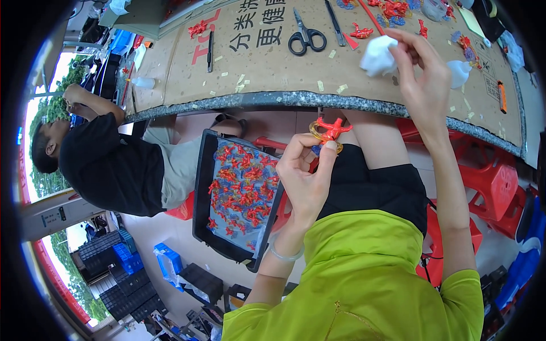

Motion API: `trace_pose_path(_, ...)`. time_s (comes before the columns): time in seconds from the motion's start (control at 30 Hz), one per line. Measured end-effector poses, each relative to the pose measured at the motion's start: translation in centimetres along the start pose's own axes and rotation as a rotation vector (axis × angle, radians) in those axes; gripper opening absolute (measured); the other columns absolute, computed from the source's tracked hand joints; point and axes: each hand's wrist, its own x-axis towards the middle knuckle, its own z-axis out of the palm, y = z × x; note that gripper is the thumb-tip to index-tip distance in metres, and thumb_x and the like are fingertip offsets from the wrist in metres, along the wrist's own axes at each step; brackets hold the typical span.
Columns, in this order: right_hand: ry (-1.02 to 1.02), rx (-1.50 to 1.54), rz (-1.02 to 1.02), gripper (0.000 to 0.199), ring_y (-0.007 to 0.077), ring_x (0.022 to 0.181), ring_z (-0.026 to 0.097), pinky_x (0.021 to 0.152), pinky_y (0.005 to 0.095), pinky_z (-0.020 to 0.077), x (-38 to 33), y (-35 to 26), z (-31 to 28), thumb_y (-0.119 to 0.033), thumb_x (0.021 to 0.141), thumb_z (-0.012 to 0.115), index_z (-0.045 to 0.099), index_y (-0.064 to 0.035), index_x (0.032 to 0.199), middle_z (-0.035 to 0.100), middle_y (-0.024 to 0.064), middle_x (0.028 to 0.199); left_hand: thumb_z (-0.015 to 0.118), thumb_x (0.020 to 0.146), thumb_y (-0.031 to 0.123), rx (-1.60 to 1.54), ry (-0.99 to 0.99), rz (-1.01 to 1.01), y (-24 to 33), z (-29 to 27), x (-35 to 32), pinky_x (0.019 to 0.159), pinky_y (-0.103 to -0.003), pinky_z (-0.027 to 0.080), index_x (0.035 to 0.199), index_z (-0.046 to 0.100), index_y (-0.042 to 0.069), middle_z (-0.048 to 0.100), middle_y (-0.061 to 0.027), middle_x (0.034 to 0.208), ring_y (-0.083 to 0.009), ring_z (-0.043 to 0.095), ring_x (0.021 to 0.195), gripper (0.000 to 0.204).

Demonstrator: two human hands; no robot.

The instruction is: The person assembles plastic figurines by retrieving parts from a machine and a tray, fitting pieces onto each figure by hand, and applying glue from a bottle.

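Note:
My left hand (307, 176) pinches a small red plastic figurine (330, 129) between thumb and fingers, held over my lap just off the table's near edge. A translucent yellow ring curves around the figurine, and a bit of blue shows beneath it. Above the tabletop, my right hand (418, 71) grips a white crumpled wad (378, 55) by its upper side. The wad is slightly blurred, so I cannot tell whether it is tissue or cloth. Left of my left hand, a black tray (200, 199) holds many red figurines with blue parts.
Scissors (306, 40), a dark pen-like tool (335, 23) and a thin black blade tool (210, 52) lie on the cardboard-covered table (267, 74). A white bottle (458, 74) and orange cutter (502, 98) are at right. Red stools (489, 182) stand below. A person (108, 153) sits at left.

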Motion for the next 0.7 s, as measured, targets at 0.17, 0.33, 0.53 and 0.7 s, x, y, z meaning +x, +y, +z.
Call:
trace_pose_path(0.17, -0.323, 0.349, -0.053, 0.018, 0.0210, 0.076, 0.061, 0.067, 0.0262, 0.0477, -3.2, -5.5, -2.5, 0.005, 0.081, 0.060, 0.068, -0.0022, 0.095, 0.063, 0.0097, 0.086, 0.063, 0.084, -0.005, -0.002, -0.019, -0.054, -0.5, 0.3, -0.2, 0.067, -0.018, 0.047, 0.089, 0.055, -0.005, 0.063, -0.0063, 0.089, -0.0054, 0.058, 0.079, 0.009)
trace_pose_path(0.33, -0.356, 0.315, -0.068, 0.017, 0.0185, 0.081, 0.058, 0.069, 0.0270, 0.0454, -5.9, -4.9, -0.8, 0.004, 0.076, 0.066, 0.069, -0.0003, 0.093, 0.059, 0.0084, 0.087, 0.061, 0.082, -0.008, -0.045, -0.066, 0.049, 0.1, 1.5, -0.6, 0.069, -0.019, 0.047, 0.091, 0.056, -0.005, 0.059, -0.0045, 0.090, -0.0055, 0.056, 0.082, 0.011)
trace_pose_path(0.53, -0.260, 0.347, -0.102, 0.018, 0.0233, 0.070, 0.060, 0.056, 0.0279, 0.0485, -6.2, -4.8, -1.0, 0.001, 0.066, 0.070, 0.068, -0.0014, 0.084, 0.059, 0.0080, 0.082, 0.059, 0.084, -0.008, -0.107, -0.044, -0.028, 1.4, 1.6, -1.4, 0.064, -0.017, 0.045, 0.091, 0.058, -0.005, 0.060, -0.0024, 0.083, -0.0027, 0.054, 0.073, 0.007)
trace_pose_path(0.7, -0.195, 0.314, -0.384, 0.026, 0.0249, 0.068, 0.060, 0.055, 0.0306, 0.0495, -6.2, -3.1, -1.4, 0.000, 0.055, 0.069, 0.066, 0.0014, 0.081, 0.061, 0.0095, 0.081, 0.059, 0.088, -0.003, -0.351, -0.077, -0.184, 1.1, 1.2, -1.3, 0.061, -0.020, 0.047, 0.090, 0.058, -0.006, 0.063, -0.0063, 0.083, -0.0050, 0.057, 0.070, 0.004)
